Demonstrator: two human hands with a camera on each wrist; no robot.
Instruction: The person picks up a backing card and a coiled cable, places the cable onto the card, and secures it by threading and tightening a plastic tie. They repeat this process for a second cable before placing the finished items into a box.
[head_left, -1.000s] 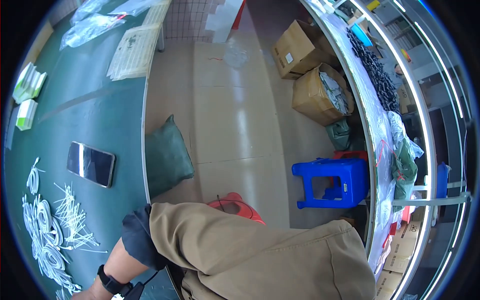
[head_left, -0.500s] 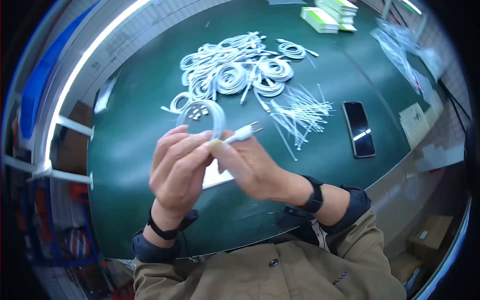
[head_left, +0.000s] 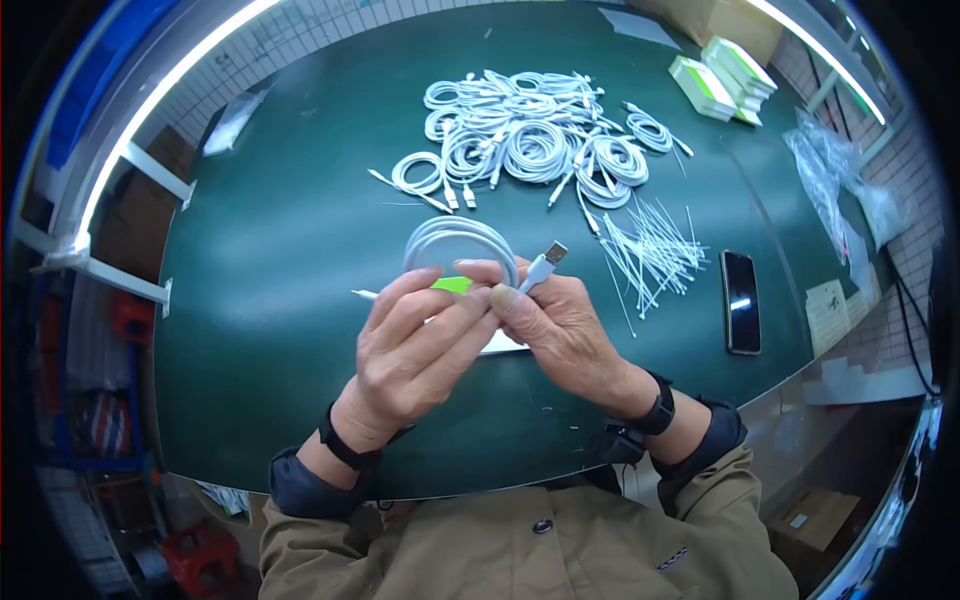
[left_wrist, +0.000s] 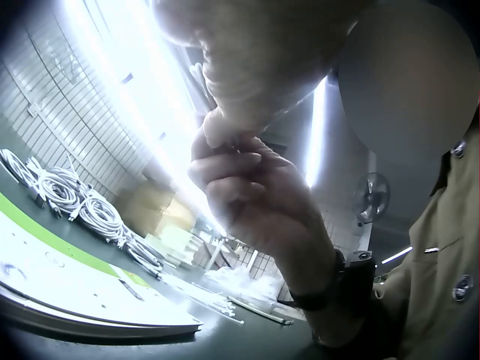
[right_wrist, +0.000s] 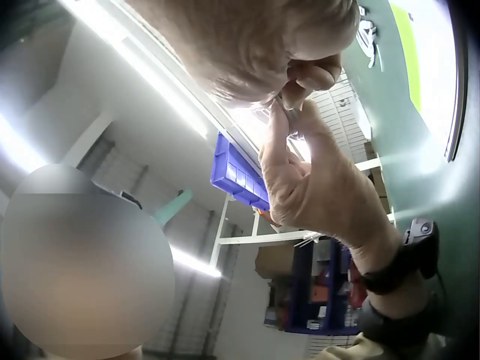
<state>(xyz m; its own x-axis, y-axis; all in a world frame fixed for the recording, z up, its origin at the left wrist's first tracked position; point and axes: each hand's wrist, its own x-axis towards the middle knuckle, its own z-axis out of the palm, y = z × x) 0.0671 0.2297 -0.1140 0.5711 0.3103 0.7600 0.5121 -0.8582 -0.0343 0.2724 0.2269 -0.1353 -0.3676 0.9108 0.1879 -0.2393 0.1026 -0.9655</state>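
Note:
A coiled white USB cable is held up in front of the body, above the near part of the table. My left hand grips the coil from the left, its fingers bent toward the thumb. From the other side my right hand pinches the same coil, thumb tip close to the left fingertips. The metal USB plug sticks up beyond the right fingers, and a thin white end points out on the left. Both wrist views show the fingertips of the two hands meeting; the pinched spot is mostly hidden.
Behind the hands lies a pile of coiled white cables. White cable ties are scattered to its right, then a phone. Green-and-white boxes and plastic bags sit farther right. A white-and-green flat item lies below the hands.
The head view has swung from the aisle back to the table. Since half a second ago both hands keep hold of the cable coil, and the USB plug now points more upward.

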